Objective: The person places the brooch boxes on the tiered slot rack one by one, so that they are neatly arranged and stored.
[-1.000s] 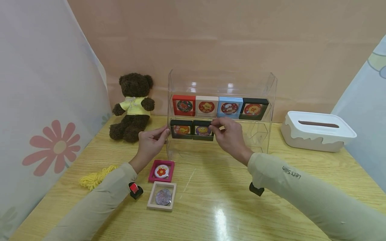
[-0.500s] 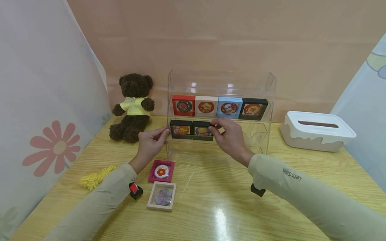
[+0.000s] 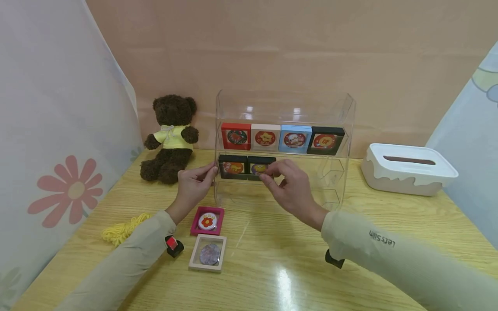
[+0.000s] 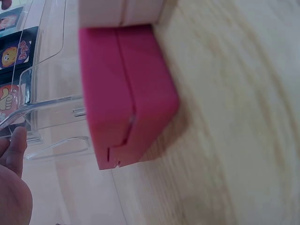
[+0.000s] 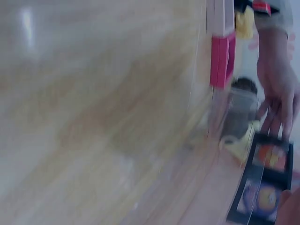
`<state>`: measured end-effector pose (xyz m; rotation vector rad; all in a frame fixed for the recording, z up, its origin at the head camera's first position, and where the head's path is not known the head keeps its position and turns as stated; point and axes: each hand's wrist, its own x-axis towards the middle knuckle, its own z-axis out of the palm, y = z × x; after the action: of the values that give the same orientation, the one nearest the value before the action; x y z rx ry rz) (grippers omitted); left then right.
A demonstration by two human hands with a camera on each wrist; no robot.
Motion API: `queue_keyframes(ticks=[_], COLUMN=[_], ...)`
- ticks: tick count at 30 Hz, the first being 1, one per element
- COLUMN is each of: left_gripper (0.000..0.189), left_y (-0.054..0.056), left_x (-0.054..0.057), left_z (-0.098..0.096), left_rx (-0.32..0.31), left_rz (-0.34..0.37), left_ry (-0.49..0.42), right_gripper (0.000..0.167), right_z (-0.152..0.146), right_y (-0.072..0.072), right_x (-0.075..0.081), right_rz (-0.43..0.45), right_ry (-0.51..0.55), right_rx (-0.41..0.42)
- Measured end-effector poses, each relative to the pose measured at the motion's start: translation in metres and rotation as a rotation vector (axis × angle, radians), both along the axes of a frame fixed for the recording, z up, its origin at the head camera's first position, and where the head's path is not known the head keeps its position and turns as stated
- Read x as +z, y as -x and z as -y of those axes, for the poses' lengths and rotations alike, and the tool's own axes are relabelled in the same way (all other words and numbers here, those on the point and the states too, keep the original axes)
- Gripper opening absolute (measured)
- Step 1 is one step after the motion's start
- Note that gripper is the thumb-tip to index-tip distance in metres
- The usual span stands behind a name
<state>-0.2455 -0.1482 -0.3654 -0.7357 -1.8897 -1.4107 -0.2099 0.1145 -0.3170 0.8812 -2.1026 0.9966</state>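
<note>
An acrylic display rack point(image 3: 285, 106) stands on the table with framed badges on two tiers. On its lower tier, two black display frames sit side by side: the left black frame point(image 3: 232, 173) and the right black frame point(image 3: 253, 160). My left hand point(image 3: 194, 183) pinches the rack's left side edge, beside the left black frame. My right hand point(image 3: 292, 185) is in front of the right black frame, covering part of its right side; thumb and forefinger are slightly apart. A pink frame point(image 3: 194, 228) with a flower badge and a beige frame point(image 3: 196, 264) lie before the rack.
The upper tier bears a red frame point(image 3: 225, 142), a pale frame point(image 3: 254, 146), a blue frame point(image 3: 285, 147) and a black frame point(image 3: 328, 151). A teddy bear point(image 3: 171, 157) and yellow yarn point(image 3: 120, 231) are at left, a tissue box point(image 3: 404, 183) at right.
My right hand has shifted slightly down and left, from the right black frame's right edge to in front of it. My left hand has stayed at the rack's side.
</note>
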Motion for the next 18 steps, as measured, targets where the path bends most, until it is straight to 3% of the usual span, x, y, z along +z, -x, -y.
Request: queue_keyframes(ticks=[5,10,18], left_gripper=[0.017,0.017,0.017], left_y=[-0.002,-0.006,-0.001], left_x=[0.003,0.006,0.002], left_z=[0.0,-0.002,0.0], left_rx=[0.013,0.005,0.012], left_rz=[0.005,-0.003,0.004], left_ry=[0.011,0.021,0.026], right_gripper=[0.01,0.008,0.02], right_z=[0.019,0.031,0.039], right_y=[-0.024,-0.043,-0.066], right_x=[-0.007,-0.013,-0.025], right_rz=[0.068,0.2,0.423], right_ry=[0.023,0.04,-0.059], right_rx=[0.113,0.22,0.33])
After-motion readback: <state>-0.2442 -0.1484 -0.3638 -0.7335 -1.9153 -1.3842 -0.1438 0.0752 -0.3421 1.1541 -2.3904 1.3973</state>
